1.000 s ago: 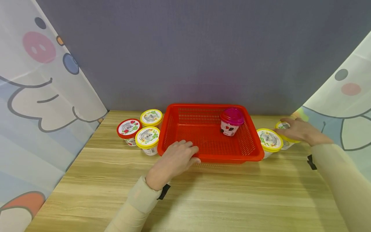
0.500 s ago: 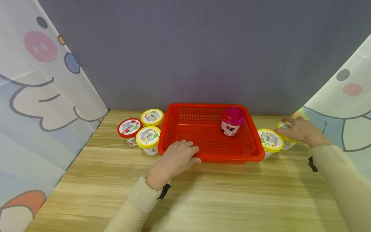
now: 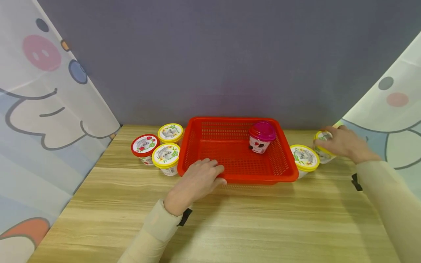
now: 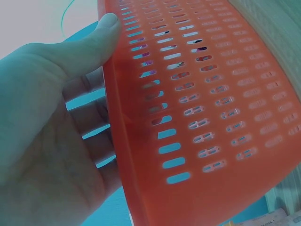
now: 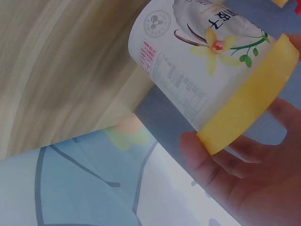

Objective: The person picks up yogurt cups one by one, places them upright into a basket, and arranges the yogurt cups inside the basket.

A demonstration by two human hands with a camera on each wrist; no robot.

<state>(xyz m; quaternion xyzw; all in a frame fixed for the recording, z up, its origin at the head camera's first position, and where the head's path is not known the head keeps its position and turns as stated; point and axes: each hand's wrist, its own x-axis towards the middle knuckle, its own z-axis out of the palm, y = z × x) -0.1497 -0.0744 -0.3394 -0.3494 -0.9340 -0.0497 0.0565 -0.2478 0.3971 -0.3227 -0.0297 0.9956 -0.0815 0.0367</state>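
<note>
On the right in the head view, my right hand (image 3: pixel 346 144) grips a white cup with a yellow lid (image 3: pixel 323 157) by the lid's edge. Vanilla flowers are printed on the cup, which tilts in the right wrist view, thumb at one side of the lid and fingers round the other. My left hand (image 3: pixel 198 179) holds the front rim of a red plastic basket (image 3: pixel 256 179). The left wrist view shows the thumb outside the slotted wall and the fingers over the rim. A cup with a magenta lid (image 3: pixel 261 138) stands in the basket's right part.
Another yellow-lidded cup (image 3: pixel 305 158) stands right beside the basket. Left of it are a red-lidded cup (image 3: pixel 145 145) and two yellow-lidded cups, one behind (image 3: pixel 170 133) and one in front (image 3: pixel 166 155). A grey wall (image 3: pixel 210 62) closes the back of the wooden table (image 3: pixel 250 226).
The right hand's cup has risen slightly and tipped, moving a little away from the neighbouring yellow-lidded cup. My left hand stays on the basket rim.
</note>
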